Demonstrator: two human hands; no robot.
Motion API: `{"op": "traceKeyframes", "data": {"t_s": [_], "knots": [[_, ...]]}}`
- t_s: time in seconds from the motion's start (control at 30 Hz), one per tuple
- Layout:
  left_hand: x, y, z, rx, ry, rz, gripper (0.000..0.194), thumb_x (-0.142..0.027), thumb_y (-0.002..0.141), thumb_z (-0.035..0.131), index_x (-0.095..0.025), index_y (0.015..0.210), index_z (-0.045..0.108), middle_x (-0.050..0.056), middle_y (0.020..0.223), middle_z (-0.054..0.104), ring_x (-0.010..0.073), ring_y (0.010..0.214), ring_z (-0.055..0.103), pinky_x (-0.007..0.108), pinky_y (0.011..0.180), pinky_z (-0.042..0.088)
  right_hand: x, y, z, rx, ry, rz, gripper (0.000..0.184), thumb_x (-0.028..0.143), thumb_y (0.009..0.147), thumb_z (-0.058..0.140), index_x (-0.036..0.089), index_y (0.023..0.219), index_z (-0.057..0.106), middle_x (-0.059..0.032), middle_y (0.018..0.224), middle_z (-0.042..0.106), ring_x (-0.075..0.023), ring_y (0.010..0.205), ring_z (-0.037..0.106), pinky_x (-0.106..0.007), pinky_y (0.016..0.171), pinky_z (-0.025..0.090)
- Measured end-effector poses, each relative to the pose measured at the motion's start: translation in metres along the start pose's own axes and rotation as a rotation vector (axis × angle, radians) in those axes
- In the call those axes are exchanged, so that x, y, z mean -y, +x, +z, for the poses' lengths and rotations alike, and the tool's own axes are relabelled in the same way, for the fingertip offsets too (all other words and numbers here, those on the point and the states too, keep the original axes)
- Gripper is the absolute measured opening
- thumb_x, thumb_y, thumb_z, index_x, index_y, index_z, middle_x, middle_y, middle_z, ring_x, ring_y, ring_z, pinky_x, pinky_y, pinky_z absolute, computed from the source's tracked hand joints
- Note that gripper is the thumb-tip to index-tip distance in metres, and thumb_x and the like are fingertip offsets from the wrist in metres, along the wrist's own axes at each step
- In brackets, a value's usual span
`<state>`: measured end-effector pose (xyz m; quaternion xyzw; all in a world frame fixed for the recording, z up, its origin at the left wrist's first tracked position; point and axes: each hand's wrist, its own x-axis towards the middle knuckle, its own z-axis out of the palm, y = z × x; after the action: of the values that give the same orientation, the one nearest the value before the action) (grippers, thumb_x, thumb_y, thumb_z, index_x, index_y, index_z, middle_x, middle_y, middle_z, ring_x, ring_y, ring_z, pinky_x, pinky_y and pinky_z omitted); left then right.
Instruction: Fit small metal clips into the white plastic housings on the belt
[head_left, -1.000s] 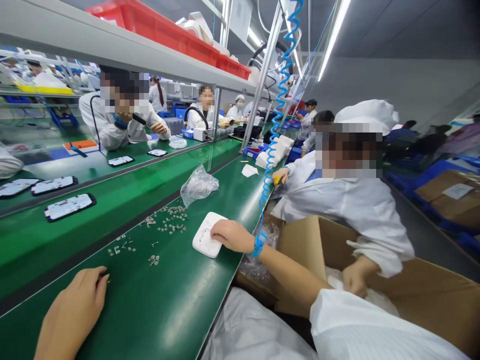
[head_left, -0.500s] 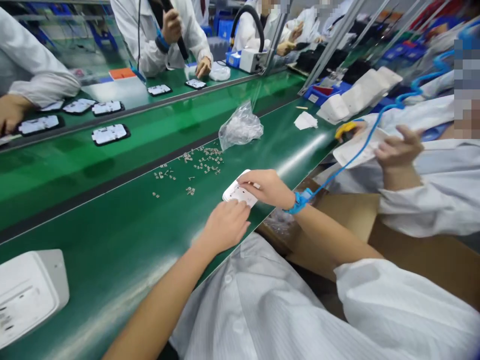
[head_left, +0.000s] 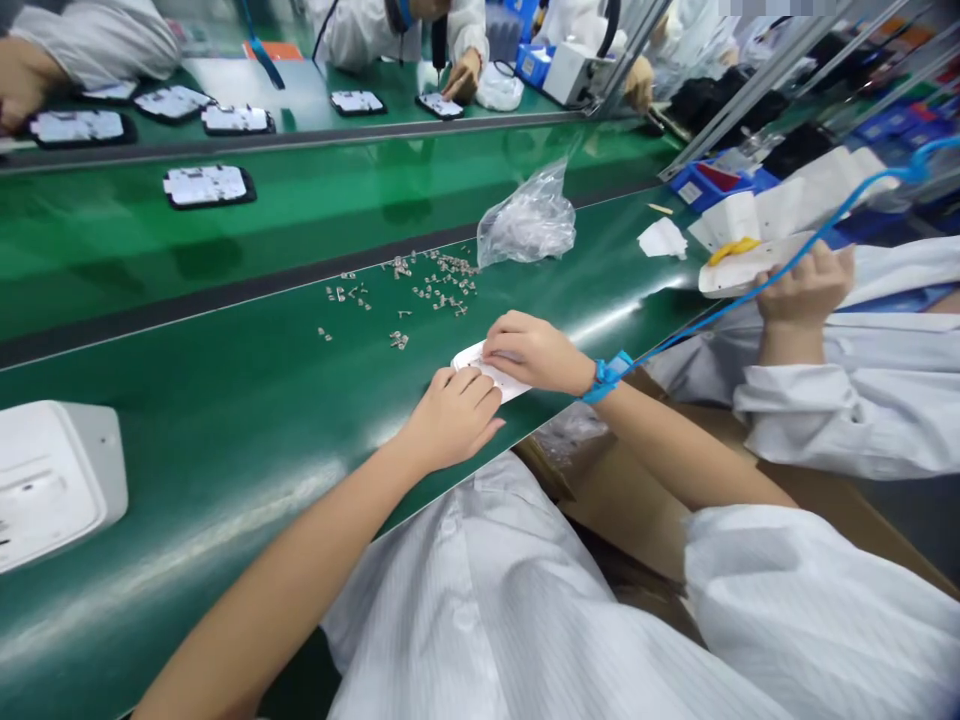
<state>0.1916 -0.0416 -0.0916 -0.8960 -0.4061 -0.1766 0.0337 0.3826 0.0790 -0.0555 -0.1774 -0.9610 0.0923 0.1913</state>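
Note:
A white plastic housing lies on the green bench near its front edge, partly covered by my hands. My left hand holds its left and near side, fingers bent over the rim. My right hand, with a blue strap and cord at the wrist, is closed over the inner face. Its fingertips are pinched together against the housing; whatever is between them is too small to make out. Beyond my hands, small metal pieces lie scattered on the bench. Behind them sits a clear plastic bag.
A larger white housing stands at the left. Across the green belt, which carries a black-and-white unit, co-workers handle similar units. At right, a co-worker's hand holds a white shell near a blue bin. A cardboard box is below.
The view has shifted, with the scene turned slightly. My hands stay on the housing, the right fingers a little more bunched. A co-worker opposite has lowered a dark tool onto a unit.

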Motion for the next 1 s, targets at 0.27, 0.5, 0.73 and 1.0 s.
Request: {"op": "traceKeyframes", "data": {"t_s": [0.27, 0.5, 0.73, 1.0], "knots": [[-0.003, 0.001, 0.000, 0.005, 0.035, 0.020, 0.032, -0.040, 0.100, 0.050, -0.013, 0.114, 0.060, 0.014, 0.114, 0.062, 0.0290, 0.112, 0.054, 0.041, 0.087, 0.036, -0.002, 0.003, 0.005, 0.034, -0.034, 0.089, 0.019, 0.025, 0.099, 0.059, 0.019, 0.081, 0.064, -0.0065, 0.086, 0.061, -0.0213, 0.083, 0.054, -0.034, 0.074, 0.044], [-0.008, 0.000, -0.004, -0.023, 0.072, -0.030, 0.031, -0.038, 0.099, 0.053, -0.014, 0.117, 0.061, 0.016, 0.118, 0.063, 0.0355, 0.134, 0.048, 0.048, 0.096, 0.035, 0.005, 0.000, 0.002, 0.002, 0.002, 0.101, 0.009, 0.021, 0.098, 0.055, 0.019, 0.098, 0.064, -0.0055, 0.089, 0.067, -0.0211, 0.084, 0.059, -0.033, 0.074, 0.048], [-0.009, -0.001, -0.003, -0.005, 0.049, -0.056, 0.031, -0.035, 0.100, 0.050, -0.015, 0.121, 0.061, 0.018, 0.126, 0.062, 0.0342, 0.137, 0.047, 0.048, 0.094, 0.035, 0.008, -0.011, 0.008, -0.068, -0.024, 0.135, 0.016, 0.020, 0.096, 0.056, 0.021, 0.110, 0.064, -0.0041, 0.089, 0.071, -0.0218, 0.083, 0.063, -0.035, 0.076, 0.049], [-0.009, 0.000, -0.004, 0.001, 0.063, -0.043, 0.032, -0.034, 0.101, 0.047, -0.015, 0.124, 0.059, 0.016, 0.125, 0.061, 0.0324, 0.138, 0.045, 0.048, 0.094, 0.033, 0.007, -0.013, 0.007, 0.031, -0.110, -0.003, 0.024, 0.019, 0.102, 0.045, 0.019, 0.100, 0.069, -0.0072, 0.084, 0.066, -0.0218, 0.083, 0.059, -0.036, 0.075, 0.046]]}}
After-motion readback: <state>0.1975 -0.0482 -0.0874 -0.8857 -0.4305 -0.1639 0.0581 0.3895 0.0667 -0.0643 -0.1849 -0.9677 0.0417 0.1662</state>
